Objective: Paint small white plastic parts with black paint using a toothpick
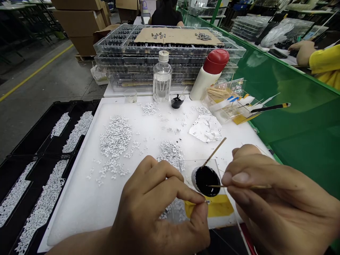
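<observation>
Near the desk's (74, 212) front edge, the left hand (156, 212) pinches a tiny white piece (206, 202) between its fingers. The right hand's (271, 202) fingers grip a thin wooden stick (239, 186) lying crosswise, its tip just beyond the piece, over a dish of black liquid (205, 180). Heaps of white pieces (115, 140) lie farther off.

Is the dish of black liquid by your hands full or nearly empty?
Full: the black liquid in the small dish reaches nearly to its rim, leaving only a thin pale edge on the left.
</observation>
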`<state>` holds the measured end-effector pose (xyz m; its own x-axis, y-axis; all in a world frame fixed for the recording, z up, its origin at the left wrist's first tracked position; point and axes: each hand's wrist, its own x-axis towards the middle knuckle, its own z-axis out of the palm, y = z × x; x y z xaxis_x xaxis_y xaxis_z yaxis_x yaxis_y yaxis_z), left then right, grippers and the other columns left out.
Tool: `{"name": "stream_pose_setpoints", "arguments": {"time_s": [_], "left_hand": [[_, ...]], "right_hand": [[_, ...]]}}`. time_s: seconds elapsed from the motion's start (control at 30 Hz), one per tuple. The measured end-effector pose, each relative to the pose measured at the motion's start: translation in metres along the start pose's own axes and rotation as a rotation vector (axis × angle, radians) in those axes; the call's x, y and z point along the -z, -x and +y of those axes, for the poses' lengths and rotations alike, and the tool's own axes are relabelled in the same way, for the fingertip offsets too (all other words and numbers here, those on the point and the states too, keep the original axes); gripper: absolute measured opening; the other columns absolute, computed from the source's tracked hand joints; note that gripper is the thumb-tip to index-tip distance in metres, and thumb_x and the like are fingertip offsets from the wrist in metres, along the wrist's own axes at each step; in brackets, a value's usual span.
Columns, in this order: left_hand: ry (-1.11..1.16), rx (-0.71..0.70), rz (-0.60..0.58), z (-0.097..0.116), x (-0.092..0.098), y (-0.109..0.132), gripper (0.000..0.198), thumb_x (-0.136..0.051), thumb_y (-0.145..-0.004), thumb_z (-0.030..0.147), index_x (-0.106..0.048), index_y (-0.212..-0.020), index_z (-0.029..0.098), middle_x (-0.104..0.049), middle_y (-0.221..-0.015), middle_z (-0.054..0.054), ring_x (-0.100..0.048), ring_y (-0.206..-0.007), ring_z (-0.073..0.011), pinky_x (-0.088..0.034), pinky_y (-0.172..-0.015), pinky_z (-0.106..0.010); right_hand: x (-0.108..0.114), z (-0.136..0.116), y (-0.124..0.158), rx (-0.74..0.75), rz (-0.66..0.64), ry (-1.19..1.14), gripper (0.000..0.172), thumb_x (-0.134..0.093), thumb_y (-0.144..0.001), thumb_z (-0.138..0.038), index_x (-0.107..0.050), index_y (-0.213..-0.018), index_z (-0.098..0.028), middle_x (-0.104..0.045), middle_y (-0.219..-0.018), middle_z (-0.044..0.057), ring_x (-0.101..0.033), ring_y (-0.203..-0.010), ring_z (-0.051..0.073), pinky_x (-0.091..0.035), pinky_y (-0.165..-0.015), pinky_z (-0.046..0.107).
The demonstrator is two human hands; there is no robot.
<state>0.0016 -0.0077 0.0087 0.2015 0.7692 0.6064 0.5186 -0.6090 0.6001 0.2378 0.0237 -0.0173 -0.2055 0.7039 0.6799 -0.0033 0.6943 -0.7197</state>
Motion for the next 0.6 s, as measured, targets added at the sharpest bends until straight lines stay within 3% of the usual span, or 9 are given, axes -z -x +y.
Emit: {"name": "stream_pose_setpoints", "arguments": {"time_s": [0.27, 0.33, 0.4, 0.47, 0.6], "left_hand": [[0.012, 0.005, -0.004, -0.002, -0.001, 0.000, 0.024, -0.079, -0.097, 0.001, -0.076, -0.098, 0.025, -0.081, -0.083, 0.005, -0.074, -0.073, -0.0149, -0.058, -0.068, -0.035], [0.008, 0.011, 0.009, -0.002, -0.001, -0.001, 0.022, -0.078, -0.098, 0.002, -0.076, -0.097, 0.025, -0.080, -0.083, 0.006, -0.072, -0.074, -0.0131, -0.058, -0.070, -0.033], [0.005, 0.015, 0.017, -0.002, -0.002, -0.002, 0.021, -0.078, -0.097, 0.003, -0.076, -0.095, 0.024, -0.079, -0.083, 0.007, -0.071, -0.074, -0.0118, -0.057, -0.070, -0.032], [0.000, 0.017, 0.018, -0.001, -0.002, -0.003, 0.021, -0.076, -0.097, 0.004, -0.077, -0.094, 0.024, -0.079, -0.083, 0.007, -0.071, -0.074, -0.0110, -0.057, -0.071, -0.031], [-0.006, 0.032, 0.025, 0.001, -0.002, -0.003, 0.022, -0.075, -0.099, 0.003, -0.077, -0.093, 0.024, -0.079, -0.082, 0.008, -0.071, -0.074, -0.0106, -0.057, -0.072, -0.031]], "right_hand": [[0.013, 0.003, 0.008, 0.021, -0.046, -0.055, 0.036, -0.075, -0.123, -0.012, -0.086, -0.154, -0.025, -0.093, -0.118, 0.003, -0.077, -0.089, 0.024, -0.066, -0.087, 0.049], [0.006, -0.002, 0.001, 0.049, -0.005, -0.057, 0.024, -0.083, -0.123, -0.019, -0.089, -0.145, -0.026, -0.094, -0.111, 0.000, -0.073, -0.078, 0.020, -0.067, -0.083, 0.046], [-0.004, -0.007, -0.009, 0.067, 0.085, -0.017, 0.003, -0.090, -0.122, -0.026, -0.090, -0.119, -0.026, -0.091, -0.093, -0.005, -0.062, -0.060, 0.014, -0.065, -0.075, 0.040], [-0.011, -0.011, -0.017, 0.079, 0.137, 0.015, 0.018, -0.095, -0.120, -0.030, -0.086, -0.105, -0.025, -0.088, -0.084, -0.007, -0.057, -0.055, 0.011, -0.064, -0.070, 0.036], [-0.007, -0.007, -0.013, 0.051, 0.017, -0.009, 0.007, -0.092, -0.121, -0.028, -0.087, -0.118, -0.024, -0.094, -0.101, -0.006, -0.066, -0.063, 0.011, -0.070, -0.078, 0.034]]}}
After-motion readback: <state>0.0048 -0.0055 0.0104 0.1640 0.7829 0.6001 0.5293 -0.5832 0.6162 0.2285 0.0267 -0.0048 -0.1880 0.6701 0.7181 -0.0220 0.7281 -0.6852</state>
